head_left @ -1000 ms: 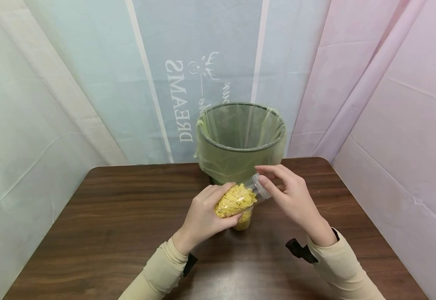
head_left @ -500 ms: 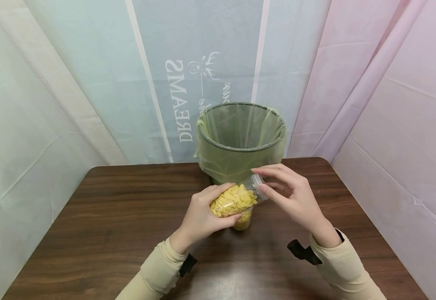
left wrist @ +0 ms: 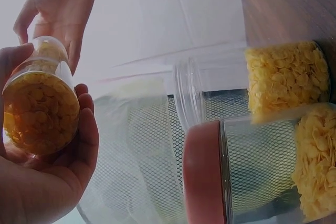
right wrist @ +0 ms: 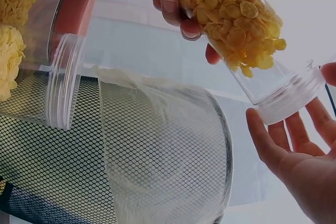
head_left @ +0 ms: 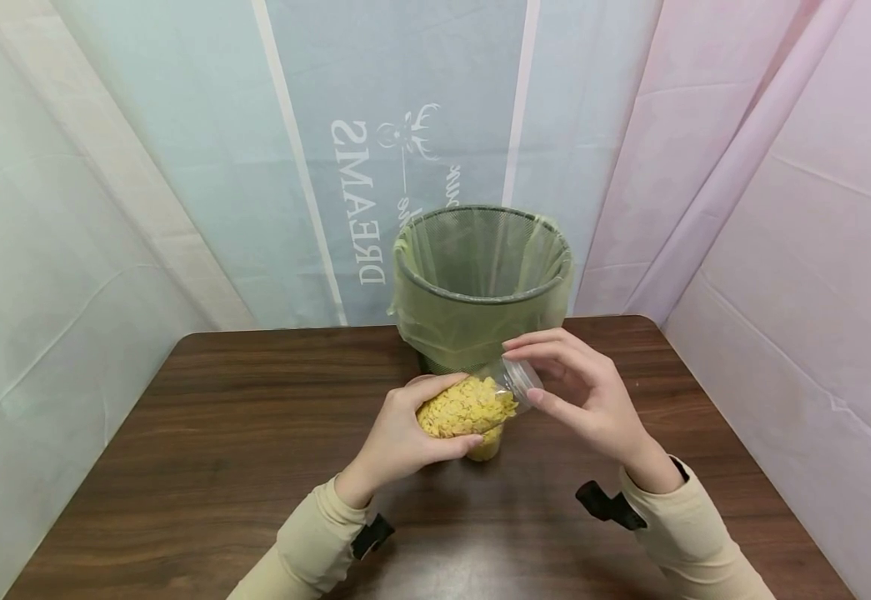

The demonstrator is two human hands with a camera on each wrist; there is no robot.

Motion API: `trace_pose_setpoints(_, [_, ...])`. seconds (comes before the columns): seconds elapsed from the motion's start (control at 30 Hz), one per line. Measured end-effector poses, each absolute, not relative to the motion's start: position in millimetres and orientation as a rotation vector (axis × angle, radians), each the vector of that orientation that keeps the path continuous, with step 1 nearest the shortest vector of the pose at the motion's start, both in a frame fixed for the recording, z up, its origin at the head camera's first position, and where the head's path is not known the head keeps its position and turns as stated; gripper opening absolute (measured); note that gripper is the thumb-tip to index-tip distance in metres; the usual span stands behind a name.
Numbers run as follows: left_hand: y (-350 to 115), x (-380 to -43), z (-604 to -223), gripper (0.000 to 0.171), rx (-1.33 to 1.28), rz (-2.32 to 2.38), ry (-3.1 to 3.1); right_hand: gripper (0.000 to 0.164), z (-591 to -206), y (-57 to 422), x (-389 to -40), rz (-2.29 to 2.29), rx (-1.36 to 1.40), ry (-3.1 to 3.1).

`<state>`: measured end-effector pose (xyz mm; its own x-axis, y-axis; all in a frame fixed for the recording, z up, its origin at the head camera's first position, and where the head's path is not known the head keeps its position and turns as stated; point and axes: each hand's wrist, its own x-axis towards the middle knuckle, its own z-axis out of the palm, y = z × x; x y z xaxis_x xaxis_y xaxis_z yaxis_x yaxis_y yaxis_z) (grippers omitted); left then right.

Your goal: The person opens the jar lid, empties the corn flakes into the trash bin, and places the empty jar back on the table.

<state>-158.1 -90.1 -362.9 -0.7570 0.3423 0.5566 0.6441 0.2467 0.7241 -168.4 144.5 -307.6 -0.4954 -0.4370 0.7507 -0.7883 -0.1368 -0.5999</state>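
Note:
A clear jar of yellow flakes (head_left: 468, 408) lies tilted in my left hand (head_left: 405, 429), its lidded end pointing right. My left fingers and thumb wrap round the jar's body. At the other end my right hand (head_left: 588, 396) holds the clear lid (head_left: 523, 381) between thumb and fingertips; in the right wrist view this lid (right wrist: 291, 100) sits on the jar's mouth. Below the held jar stands a second clear-lidded jar of flakes (head_left: 486, 446), mostly covered in the head view. Beside it, the left wrist view shows a jar with a pink lid (left wrist: 202, 174).
Behind the jars stands a mesh waste bin (head_left: 480, 325) lined with a thin pale green bag folded over its rim. Both rest on a dark wooden table (head_left: 255, 442). Pale curtains (head_left: 202, 167) hang at the back and sides.
The lidded end of the held jar has swung slightly downward. My right fingers and thumb have shifted round the lid. My left hand has drifted slightly left.

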Motion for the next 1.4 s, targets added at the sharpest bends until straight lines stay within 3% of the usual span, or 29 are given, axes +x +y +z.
trace_pose_setpoints(0.27, [-87.4, -159.6, -367.1, 0.057, -0.926, -1.464, -2.209, 0.041, -307.4, 144.4, -167.2, 1.671, 1.371, -1.835])
trace_pose_setpoints(0.57, [-80.3, -162.5, -369.8, 0.058, -0.932, -1.290, -2.142, 0.035, -310.8, 146.2, -165.8, 1.588, 0.905, -2.156])
trace_pose_setpoints(0.93, [-75.2, -162.6, -369.1, 0.061, -0.856, -1.147, -2.129, 0.032, -315.3, 145.6, -167.5, 1.468, 0.669, -2.388])
trace_pose_setpoints(1.13, [-76.1, -162.8, -368.5, 0.062, -0.846, -1.117, -2.127, 0.028, -316.1, 145.4, -166.5, 1.467, 0.646, -2.408])
trace_pose_setpoints(1.4, [-79.3, -162.4, -367.9, 0.062, -0.917, -1.246, -2.127, 0.029, -312.2, 146.9, -164.5, 1.643, 0.811, -2.317])
